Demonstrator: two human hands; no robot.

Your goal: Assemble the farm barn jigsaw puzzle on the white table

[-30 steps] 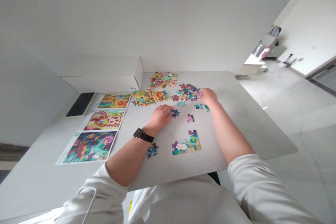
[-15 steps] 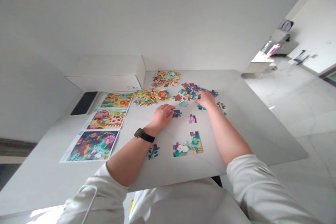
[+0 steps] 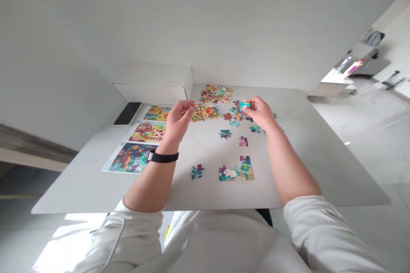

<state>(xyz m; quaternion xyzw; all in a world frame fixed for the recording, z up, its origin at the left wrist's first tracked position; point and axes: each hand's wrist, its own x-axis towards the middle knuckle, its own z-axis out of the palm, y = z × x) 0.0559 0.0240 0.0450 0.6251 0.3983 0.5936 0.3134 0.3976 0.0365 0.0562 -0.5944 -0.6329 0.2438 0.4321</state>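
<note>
My right hand [image 3: 260, 113] pinches a teal jigsaw piece [image 3: 244, 106] and holds it up over the pile of dark blue and teal pieces [image 3: 235, 113]. My left hand [image 3: 179, 123] is raised above the picture sheets, thumb and fingers apart, with nothing seen in it. Below lie a loose dark teal piece [image 3: 224, 134] and a purple piece [image 3: 243, 141]. Nearer me is a joined corner section [image 3: 246, 174] showing a white rabbit. Left of it sits a small leaf-patterned section [image 3: 197, 172].
Three printed picture sheets [image 3: 128, 158] lie on the left, partly covered by my left arm. Beyond them are a dark phone [image 3: 127, 113] and a white box [image 3: 150, 92]. Yellow pieces [image 3: 206, 113] and a mixed pile [image 3: 216, 93] lie toward the wall.
My right hand has lifted a teal jigsaw piece from the dark pile. My left hand has left the dark teal piece and risen leftward. The view has shifted.
</note>
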